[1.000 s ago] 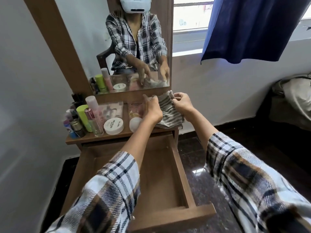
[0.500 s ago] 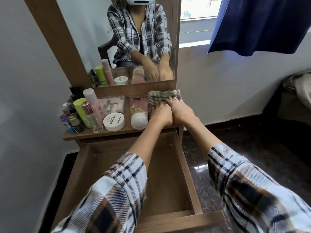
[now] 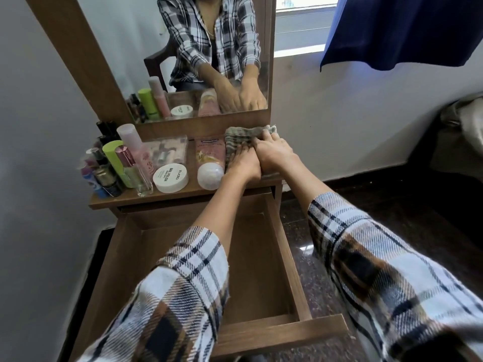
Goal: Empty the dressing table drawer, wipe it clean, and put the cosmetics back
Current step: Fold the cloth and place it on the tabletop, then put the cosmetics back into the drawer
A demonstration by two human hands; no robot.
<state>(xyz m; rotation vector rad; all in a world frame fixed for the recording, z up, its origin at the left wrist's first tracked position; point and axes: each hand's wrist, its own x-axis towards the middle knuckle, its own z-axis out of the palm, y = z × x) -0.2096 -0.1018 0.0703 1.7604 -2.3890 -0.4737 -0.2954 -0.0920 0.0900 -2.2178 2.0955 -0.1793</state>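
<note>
Both hands flat, fingers straight, pressing the cloth (image 3: 236,142) on the surface (image 3: 146,195) at its right end: left hand (image 3: 244,163) beside right hand (image 3: 273,152), touching. Drawer (image 3: 261,259) pulled open below. Tube (image 3: 210,158), jar (image 3: 170,177) and bottles (image 3: 122,163) left of the cloth.

The person wears a loose, button-front plaid shirt in white, black and grey, with patches of tan and brown showing in the weave near the cuffs. The left sleeve (image 3: 180,288) fills the lower middle of the frame and the right sleeve (image 3: 386,280) the lower right; both end partway along the forearm, with slightly frayed edges. Both hands are bare: the left hand (image 3: 243,163) and right hand (image 3: 274,152) carry no gloves.
</note>
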